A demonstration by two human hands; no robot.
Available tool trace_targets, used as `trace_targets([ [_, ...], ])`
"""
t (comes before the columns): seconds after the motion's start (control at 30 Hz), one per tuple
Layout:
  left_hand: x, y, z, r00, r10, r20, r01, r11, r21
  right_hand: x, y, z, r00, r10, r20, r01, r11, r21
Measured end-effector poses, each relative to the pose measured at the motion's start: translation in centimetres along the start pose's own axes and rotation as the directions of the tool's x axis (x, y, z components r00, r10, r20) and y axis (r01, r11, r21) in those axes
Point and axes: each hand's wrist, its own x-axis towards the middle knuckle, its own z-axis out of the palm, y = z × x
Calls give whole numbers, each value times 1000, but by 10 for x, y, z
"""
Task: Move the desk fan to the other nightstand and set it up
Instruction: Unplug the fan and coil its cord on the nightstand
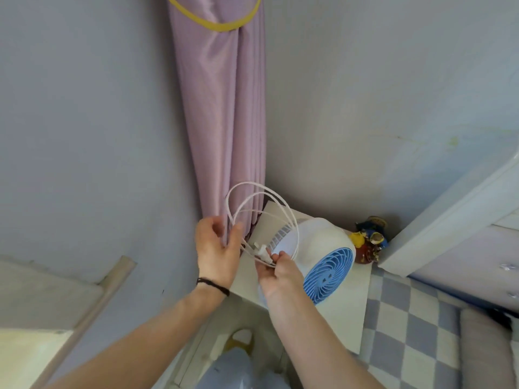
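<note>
Your left hand (pixel 214 252) is half-curled, fingers loosely around the looped strands of the thin white power cord (pixel 262 203), which arcs up in several coils in front of the pink pleated curtain (pixel 222 122). Your right hand (pixel 280 276) pinches the cord bundle near its white plug (pixel 261 251), fingertips closed on it. The round white desk fan with the blue spiral grille (pixel 327 272) sits on the white nightstand top (pixel 356 310), just right of your right hand, grille tilted toward you and to the right. A small colourful figurine (pixel 369 242) stands at the far right corner of the nightstand, against the wall, close to the fan. A blue-and-white checkered bedspread (pixel 415 341) lies to the right of the nightstand.
</note>
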Motion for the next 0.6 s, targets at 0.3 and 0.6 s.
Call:
trace_targets([
  [0.3, -25, -23, -13, 807, -215, 550, 342, 929, -138, 17, 49, -22, 992, 120, -34, -122, 992, -43],
  [0.6, 24, -36, -16, 912, -216, 348, 208, 976, 63, 11, 28, -35, 935, 339, 104, -152, 647, -747],
])
